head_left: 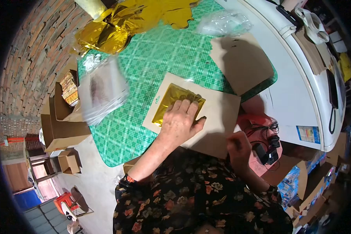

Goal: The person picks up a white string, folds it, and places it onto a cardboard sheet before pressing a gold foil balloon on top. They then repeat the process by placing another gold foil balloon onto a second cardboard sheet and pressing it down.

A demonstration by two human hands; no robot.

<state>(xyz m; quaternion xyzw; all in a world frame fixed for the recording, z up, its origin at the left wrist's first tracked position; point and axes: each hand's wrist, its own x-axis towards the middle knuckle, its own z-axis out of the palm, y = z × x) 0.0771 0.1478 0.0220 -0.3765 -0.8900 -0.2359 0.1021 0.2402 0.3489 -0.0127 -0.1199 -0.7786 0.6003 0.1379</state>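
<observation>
My left hand lies on a folded gold foil sheet, fingers bent over it and the thumb stretched out to the side. Beneath the foil is a beige cardboard sheet with a small green print near its left edge. Close to the right edge of that cardboard, my right hand is curled in shadow with its fingers drawn together. A small pale patch shows by its fingertips, but what they hold, if anything, is hard to make out.
The table has a green checked cover. On it are loose gold foil, clear plastic film, a stack of clear bags and more cardboard. Open boxes stand left. Black cables and adapters lie right, beside a white appliance.
</observation>
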